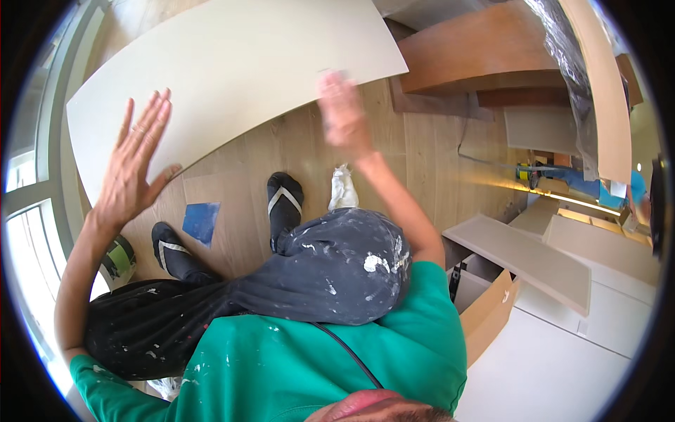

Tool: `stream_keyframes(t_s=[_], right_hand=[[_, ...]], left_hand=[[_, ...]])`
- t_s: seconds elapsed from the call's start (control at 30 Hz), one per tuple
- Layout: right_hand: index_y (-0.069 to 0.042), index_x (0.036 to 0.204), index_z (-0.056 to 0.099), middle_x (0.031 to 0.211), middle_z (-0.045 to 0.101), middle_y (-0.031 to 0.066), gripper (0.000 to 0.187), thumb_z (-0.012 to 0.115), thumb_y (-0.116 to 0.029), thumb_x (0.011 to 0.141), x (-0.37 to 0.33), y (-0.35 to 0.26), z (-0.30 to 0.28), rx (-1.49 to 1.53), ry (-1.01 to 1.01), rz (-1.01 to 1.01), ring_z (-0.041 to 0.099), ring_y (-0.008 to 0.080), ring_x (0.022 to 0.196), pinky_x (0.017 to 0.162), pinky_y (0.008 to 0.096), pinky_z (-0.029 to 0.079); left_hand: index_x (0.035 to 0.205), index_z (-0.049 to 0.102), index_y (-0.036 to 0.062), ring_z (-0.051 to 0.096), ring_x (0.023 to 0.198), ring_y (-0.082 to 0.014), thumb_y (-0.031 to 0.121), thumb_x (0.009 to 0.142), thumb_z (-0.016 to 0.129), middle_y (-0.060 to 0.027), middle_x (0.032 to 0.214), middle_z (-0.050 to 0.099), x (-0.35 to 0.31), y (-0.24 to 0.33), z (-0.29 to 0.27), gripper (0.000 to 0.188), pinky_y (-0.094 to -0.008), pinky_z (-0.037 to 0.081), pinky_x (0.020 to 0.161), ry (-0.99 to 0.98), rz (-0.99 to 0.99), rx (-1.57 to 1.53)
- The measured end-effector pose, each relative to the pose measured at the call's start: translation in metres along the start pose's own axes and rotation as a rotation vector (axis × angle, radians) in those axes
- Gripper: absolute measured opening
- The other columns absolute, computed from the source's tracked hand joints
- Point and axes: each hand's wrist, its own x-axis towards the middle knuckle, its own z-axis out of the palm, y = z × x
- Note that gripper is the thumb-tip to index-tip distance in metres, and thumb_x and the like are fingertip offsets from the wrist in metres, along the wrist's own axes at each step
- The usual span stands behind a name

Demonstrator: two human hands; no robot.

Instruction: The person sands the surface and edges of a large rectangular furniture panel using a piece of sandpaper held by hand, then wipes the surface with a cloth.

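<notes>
A large off-white flat panel point(232, 67) spreads across the far side in front of me. My left hand point(133, 158) lies on its left part, fingers stretched out and the thumb by the near edge. My right hand point(342, 116) is at the panel's near edge toward its right end, smeared by motion. A thin dark edge shows at its fingertips, but I cannot make out what it is. Below the panel, a square blue sheet point(202, 224) lies on the wooden floor. A crumpled white cloth point(342, 188) is beside my paint-stained knee.
Brown wooden furniture point(478, 53) stands at the far right, beside clear plastic wrap and cardboard point(598, 84). Pale boards point(524, 260) and an open cardboard box point(485, 309) are at my right. A green and black round object point(119, 260) sits by the left window. Another person point(598, 186) is farther right.
</notes>
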Motion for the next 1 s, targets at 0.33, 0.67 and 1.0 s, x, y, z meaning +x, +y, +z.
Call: stream_keyframes(t_s=[0.33,0.67,1.0], right_hand=[[0.006,0.155,0.039,0.158,0.042,0.0270,0.064,0.043,0.009,0.090,-0.015,0.183,-0.077,-0.317,-0.048,0.535,0.037,0.0401,0.150,0.125,0.0531,0.027],[0.004,0.157,0.038,0.163,0.038,0.0244,0.069,0.045,0.007,0.088,0.006,0.000,0.010,-0.079,0.050,0.195,0.028,0.0365,0.156,0.130,0.0531,0.014],[0.009,0.152,0.041,0.156,0.044,0.0303,0.062,0.043,0.012,0.090,-0.038,0.204,-0.069,-0.215,0.143,0.741,0.037,0.0408,0.150,0.125,0.0409,0.030]], left_hand=[[0.165,0.028,0.0206,0.025,0.158,-0.0270,0.022,0.091,0.077,-0.0063,0.169,0.033,-0.009,-0.050,-0.019,0.089,-0.0566,0.016,0.130,0.231,-0.115,0.250],[0.164,0.029,0.0275,0.023,0.158,-0.0324,0.027,0.096,0.073,-0.0036,0.169,0.032,-0.018,-0.076,-0.019,0.081,-0.0618,0.022,0.126,0.256,-0.174,0.350],[0.163,0.032,0.0281,0.030,0.156,-0.0262,0.030,0.096,0.073,-0.0036,0.167,0.036,-0.021,-0.106,-0.022,0.079,-0.0558,0.022,0.129,0.349,-0.219,0.407]])
